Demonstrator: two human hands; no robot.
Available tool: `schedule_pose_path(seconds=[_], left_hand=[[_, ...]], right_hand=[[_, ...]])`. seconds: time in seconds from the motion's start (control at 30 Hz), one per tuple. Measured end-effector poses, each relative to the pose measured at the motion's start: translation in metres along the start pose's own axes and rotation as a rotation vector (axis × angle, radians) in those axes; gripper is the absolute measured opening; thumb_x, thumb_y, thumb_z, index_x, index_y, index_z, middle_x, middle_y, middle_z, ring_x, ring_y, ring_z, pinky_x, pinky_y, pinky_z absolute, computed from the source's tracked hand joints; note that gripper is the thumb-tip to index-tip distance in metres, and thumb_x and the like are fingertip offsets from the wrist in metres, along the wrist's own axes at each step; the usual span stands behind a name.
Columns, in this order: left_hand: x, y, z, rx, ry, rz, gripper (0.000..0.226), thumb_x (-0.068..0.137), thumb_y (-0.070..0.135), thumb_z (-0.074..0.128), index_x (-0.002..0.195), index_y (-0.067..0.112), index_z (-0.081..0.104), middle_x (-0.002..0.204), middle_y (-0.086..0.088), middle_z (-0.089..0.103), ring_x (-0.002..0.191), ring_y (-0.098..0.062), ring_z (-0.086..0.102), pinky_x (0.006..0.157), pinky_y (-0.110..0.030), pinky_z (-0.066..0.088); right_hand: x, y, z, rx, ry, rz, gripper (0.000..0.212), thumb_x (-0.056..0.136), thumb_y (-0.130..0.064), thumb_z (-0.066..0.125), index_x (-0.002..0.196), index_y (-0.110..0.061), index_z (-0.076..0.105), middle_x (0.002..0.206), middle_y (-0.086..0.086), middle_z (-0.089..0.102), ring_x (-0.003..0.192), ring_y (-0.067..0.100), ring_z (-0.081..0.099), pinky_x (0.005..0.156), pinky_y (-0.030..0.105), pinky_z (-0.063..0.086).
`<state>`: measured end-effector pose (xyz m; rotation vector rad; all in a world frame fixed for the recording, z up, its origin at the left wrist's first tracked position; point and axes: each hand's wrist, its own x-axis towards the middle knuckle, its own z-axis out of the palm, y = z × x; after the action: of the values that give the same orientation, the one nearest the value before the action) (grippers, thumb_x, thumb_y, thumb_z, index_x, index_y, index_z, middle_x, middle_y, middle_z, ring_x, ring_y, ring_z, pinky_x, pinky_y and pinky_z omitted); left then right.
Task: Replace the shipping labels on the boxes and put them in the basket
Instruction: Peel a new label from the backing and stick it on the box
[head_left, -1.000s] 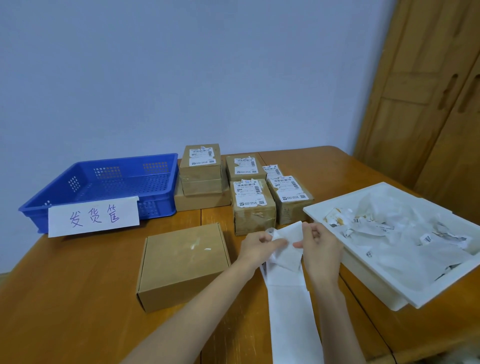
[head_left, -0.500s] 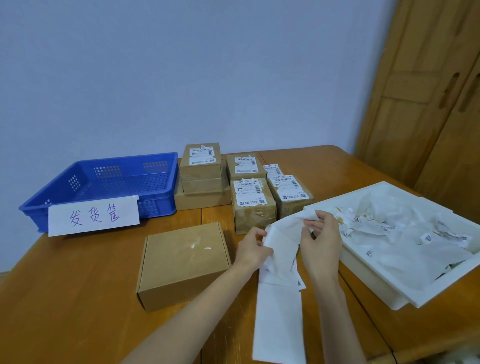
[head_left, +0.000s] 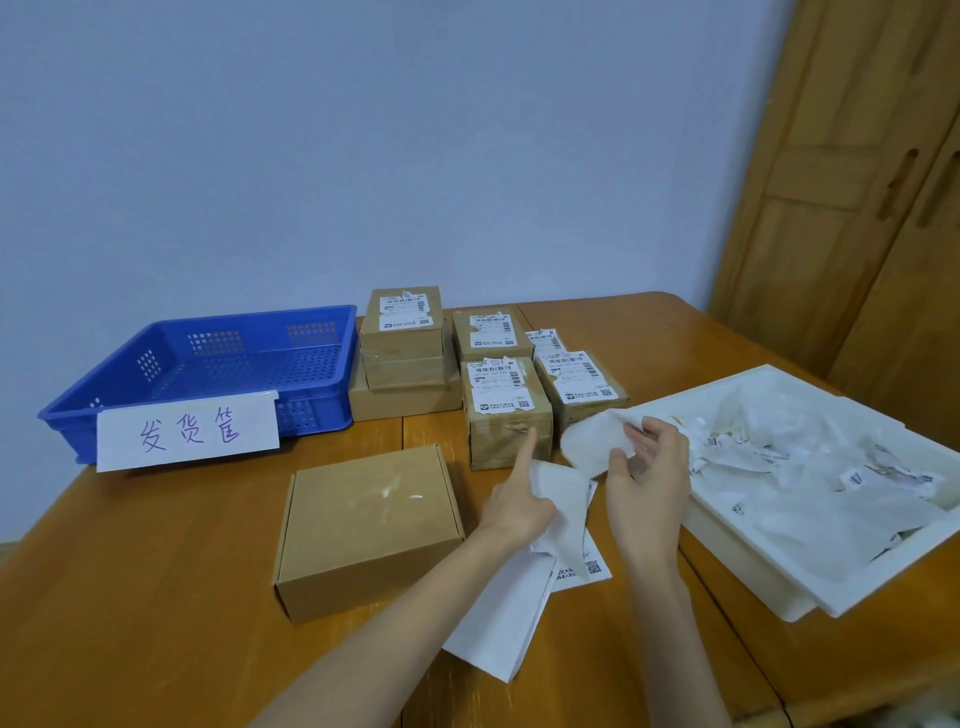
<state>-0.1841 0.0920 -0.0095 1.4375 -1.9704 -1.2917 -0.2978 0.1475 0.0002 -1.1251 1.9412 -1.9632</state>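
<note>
A bare cardboard box (head_left: 371, 525) with glue marks on its lid lies in front of me. My left hand (head_left: 519, 501) pinches a white label strip (head_left: 511, 603) that hangs down to the table, its forefinger pointing up. My right hand (head_left: 647, 480) pinches a peeled white sheet (head_left: 592, 441) beside the white tray. Several taped boxes with torn labels (head_left: 506, 410) stand behind. The blue basket (head_left: 218, 364) sits at the back left with nothing in it.
A white tray (head_left: 810, 587) full of torn label scraps stands at the right. A handwritten paper sign (head_left: 187, 431) leans on the basket's front. The wooden table (head_left: 130, 571) ends near a wooden wardrobe (head_left: 857, 182) at the right.
My right hand has peeled the sheet away from the strip and carried it right toward the tray. My left hand keeps the strip, which now hangs further left.
</note>
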Motion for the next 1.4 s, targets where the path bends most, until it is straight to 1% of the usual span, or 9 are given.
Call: schedule_pose_path(seconds=[0.13,0.27,0.5,0.6,0.8,0.97,1.17,1.27,1.4], left_hand=[[0.002,-0.003,0.001,-0.015,-0.049,0.024,0.1,0.087,-0.002,0.052,0.154,0.049,-0.001,0.107,0.005,0.053,0.074,-0.028,0.056,0.066,-0.036,0.045],[0.005,-0.003,0.001,-0.014,0.002,0.053,0.089,0.084,0.015,0.067,0.153,0.045,0.02,0.137,0.001,0.04,0.114,-0.024,0.054,0.099,-0.04,0.05],[0.008,0.009,-0.002,-0.007,0.14,0.062,0.057,0.085,0.023,0.07,0.139,0.025,0.051,0.134,0.0,0.034,0.131,-0.022,0.042,0.11,-0.036,0.039],[0.008,0.023,-0.009,-0.275,0.258,0.11,0.028,0.097,0.012,0.049,0.12,0.017,0.065,0.132,-0.001,0.053,0.111,-0.014,0.058,0.09,-0.017,0.047],[0.002,0.049,-0.03,-0.829,0.218,-0.057,0.032,0.106,0.032,0.039,0.09,0.02,0.064,0.096,-0.005,0.072,0.084,-0.018,0.068,0.07,-0.024,0.052],[0.005,0.048,-0.04,-0.789,0.237,-0.087,0.013,0.099,0.03,0.058,0.099,0.017,0.063,0.09,-0.003,0.073,0.075,-0.014,0.069,0.063,-0.023,0.053],[0.006,0.039,-0.042,-0.721,0.348,-0.033,0.009,0.099,0.019,0.06,0.103,0.012,0.064,0.096,-0.007,0.074,0.08,-0.015,0.069,0.063,-0.022,0.054],[0.002,0.038,-0.037,-0.668,0.372,-0.003,0.008,0.099,0.019,0.06,0.102,0.013,0.064,0.102,-0.01,0.074,0.086,-0.018,0.07,0.061,-0.022,0.053],[-0.003,0.035,-0.036,-0.657,0.382,0.034,0.007,0.099,0.02,0.06,0.096,0.015,0.063,0.1,-0.01,0.074,0.079,-0.012,0.068,0.055,-0.017,0.052]], right_hand=[[0.003,-0.003,-0.002,0.023,0.012,-0.028,0.03,0.092,0.0,0.057,0.115,-0.019,0.05,0.122,-0.005,0.048,0.11,0.008,0.053,0.09,0.015,0.04],[0.002,-0.004,-0.002,0.078,0.018,-0.069,0.025,0.091,0.0,0.059,0.103,-0.021,0.054,0.113,-0.001,0.058,0.1,0.004,0.06,0.078,-0.001,0.039],[-0.003,-0.003,-0.001,0.112,0.005,-0.181,0.024,0.087,0.008,0.058,0.082,-0.015,0.066,0.109,-0.003,0.054,0.1,0.005,0.059,0.085,0.01,0.046],[-0.005,-0.002,-0.001,0.15,-0.014,-0.167,0.026,0.087,0.006,0.058,0.08,-0.017,0.065,0.112,-0.004,0.052,0.105,0.009,0.058,0.087,0.014,0.048],[-0.005,-0.006,-0.002,0.212,-0.059,-0.145,0.024,0.088,0.01,0.057,0.078,-0.011,0.063,0.112,0.001,0.052,0.105,-0.004,0.053,0.082,0.007,0.043],[-0.006,-0.008,0.003,0.237,-0.092,-0.123,0.025,0.087,0.012,0.055,0.077,-0.01,0.061,0.111,0.005,0.052,0.102,-0.005,0.054,0.078,0.01,0.044],[-0.007,0.003,0.014,0.123,-0.015,0.033,0.034,0.093,-0.009,0.04,0.102,-0.03,0.065,0.107,-0.02,0.055,0.103,0.007,0.058,0.087,0.047,0.052],[-0.008,-0.008,0.02,0.052,0.031,0.124,0.02,0.099,-0.033,0.045,0.112,-0.026,0.059,0.108,-0.016,0.052,0.084,0.002,0.063,0.085,0.045,0.05],[-0.008,-0.018,0.023,-0.331,-0.068,0.167,0.052,0.091,-0.048,0.058,0.132,-0.017,0.047,0.132,0.0,0.043,0.082,0.013,0.048,0.071,0.032,0.038]])
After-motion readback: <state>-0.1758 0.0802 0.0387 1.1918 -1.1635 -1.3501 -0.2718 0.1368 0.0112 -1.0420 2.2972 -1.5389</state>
